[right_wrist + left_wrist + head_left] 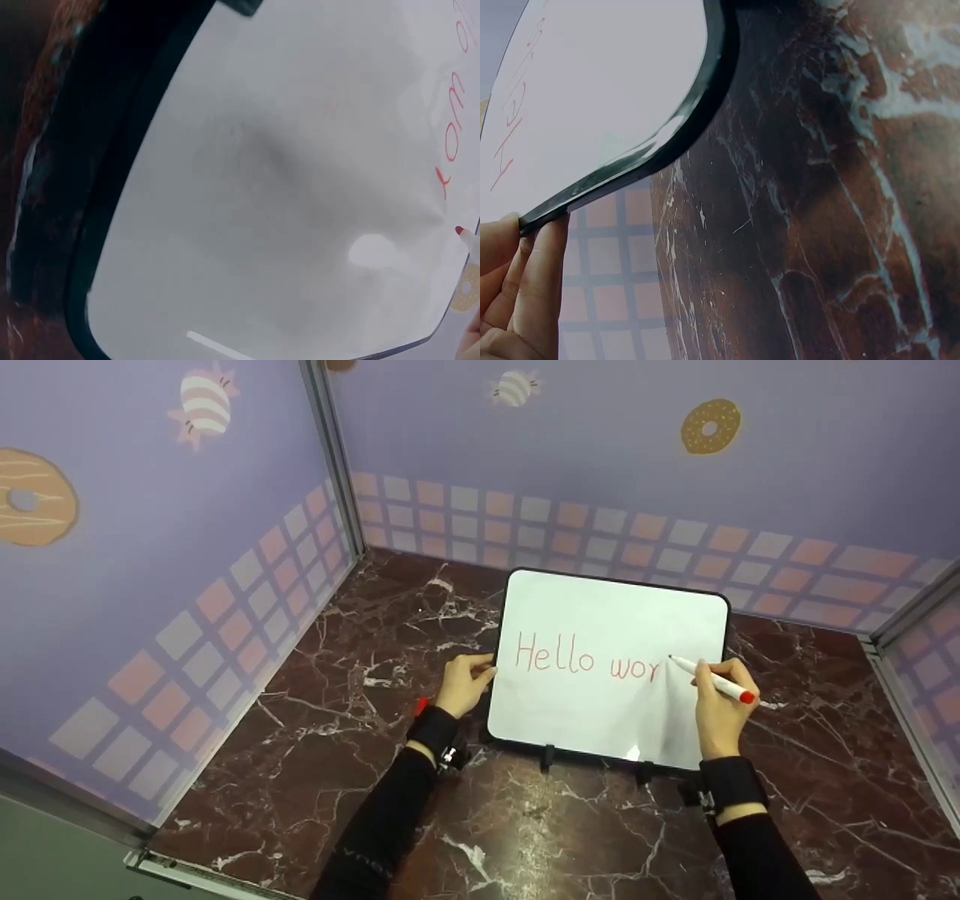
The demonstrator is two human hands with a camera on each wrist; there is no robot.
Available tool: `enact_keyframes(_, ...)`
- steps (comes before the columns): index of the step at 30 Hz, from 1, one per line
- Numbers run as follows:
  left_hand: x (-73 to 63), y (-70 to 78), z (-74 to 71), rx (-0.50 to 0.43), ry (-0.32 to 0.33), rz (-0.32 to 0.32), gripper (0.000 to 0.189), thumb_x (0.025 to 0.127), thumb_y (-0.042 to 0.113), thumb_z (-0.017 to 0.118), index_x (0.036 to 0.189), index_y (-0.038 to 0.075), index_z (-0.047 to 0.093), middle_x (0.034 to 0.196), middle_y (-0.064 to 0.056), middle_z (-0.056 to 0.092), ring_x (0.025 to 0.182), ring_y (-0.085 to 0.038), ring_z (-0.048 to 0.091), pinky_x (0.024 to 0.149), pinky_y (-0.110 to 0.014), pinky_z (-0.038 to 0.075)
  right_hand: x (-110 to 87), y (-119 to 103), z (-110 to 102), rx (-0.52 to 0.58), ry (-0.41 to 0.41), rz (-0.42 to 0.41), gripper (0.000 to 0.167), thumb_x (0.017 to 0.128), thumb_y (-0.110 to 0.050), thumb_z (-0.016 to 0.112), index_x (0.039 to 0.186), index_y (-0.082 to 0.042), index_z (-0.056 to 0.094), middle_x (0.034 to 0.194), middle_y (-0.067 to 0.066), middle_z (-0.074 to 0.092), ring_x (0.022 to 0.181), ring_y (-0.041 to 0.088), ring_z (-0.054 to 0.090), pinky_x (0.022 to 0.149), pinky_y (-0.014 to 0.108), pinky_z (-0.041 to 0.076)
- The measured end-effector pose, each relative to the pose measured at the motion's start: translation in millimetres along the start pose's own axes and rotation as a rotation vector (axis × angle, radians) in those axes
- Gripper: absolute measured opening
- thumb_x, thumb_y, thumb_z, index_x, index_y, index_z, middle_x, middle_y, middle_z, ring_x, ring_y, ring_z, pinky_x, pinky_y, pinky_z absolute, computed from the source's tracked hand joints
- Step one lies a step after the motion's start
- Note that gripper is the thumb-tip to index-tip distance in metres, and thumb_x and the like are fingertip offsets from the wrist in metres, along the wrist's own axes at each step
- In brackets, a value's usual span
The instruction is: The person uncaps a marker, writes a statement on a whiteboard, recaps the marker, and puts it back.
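A whiteboard (pixel 570 709) with a black frame leans back on small black feet, and red handwriting (pixel 555 653) on it reads "Hello wor". At its left edge my left hand (pixel 463 684) pinches the frame; the left wrist view has the fingers (pixel 540 281) against that edge. My right hand (pixel 724 716) grips a white marker (pixel 724 686) with a red end, in front of the board's right part. The marker's red tip (pixel 459 230) is just past the letter "r" in the right wrist view. Whether it touches the surface I cannot tell.
The board stands on a dark red marbled tabletop (pixel 315 780). Purple panels (pixel 600 442) with sweets and checks enclose the back and sides. A red object (pixel 422 705) shows partly behind the left wrist.
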State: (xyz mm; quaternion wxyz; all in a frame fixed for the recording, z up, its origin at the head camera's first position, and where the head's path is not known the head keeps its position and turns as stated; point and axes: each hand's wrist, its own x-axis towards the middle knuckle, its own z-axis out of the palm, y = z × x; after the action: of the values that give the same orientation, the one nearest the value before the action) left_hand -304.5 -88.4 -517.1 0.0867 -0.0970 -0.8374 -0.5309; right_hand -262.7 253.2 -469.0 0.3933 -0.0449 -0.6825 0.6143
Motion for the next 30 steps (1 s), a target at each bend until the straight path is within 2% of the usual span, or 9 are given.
enact_keyframes(10,-1.8,1.3,3.0,0.001,0.003,0.001,0.031,0.093,0.002,0.065,0.120,-0.012,0.065,0.099,-0.026,0.073,0.074,-0.041,0.072,0.060,-0.030,0.061,7.9,11,-3,-0.025,-0.009,-0.016,0.019,0.086,0.005,0.068,0.079,0.019,0.058,0.062,-0.014,0.061,0.057,0.000,0.059,0.054,0.015,0.043)
enact_keyframes(23,0.8,0.2,1.1,0.009,0.008,-0.008,0.032,0.093,0.003,0.066,0.121,-0.010,0.065,0.099,-0.025,0.073,0.075,-0.043,0.071,0.062,-0.031,0.060,-10.9,-2,-13,-0.079,-0.078,-0.011,0.020,0.084,0.010,0.064,0.070,0.018,0.053,0.054,-0.014,0.058,0.051,0.002,0.056,0.049,0.016,0.038)
enact_keyframes(30,-0.7,-0.6,1.3,0.020,0.019,-0.001,0.031,0.092,0.002,0.066,0.120,-0.011,0.065,0.099,-0.025,0.074,0.070,-0.040,0.071,0.059,-0.030,0.060,-12.8,-1,-20,-0.088,-0.047,-0.015,0.020,0.085,0.010,0.062,0.070,0.018,0.051,0.057,-0.013,0.057,0.052,0.004,0.056,0.049,0.015,0.040)
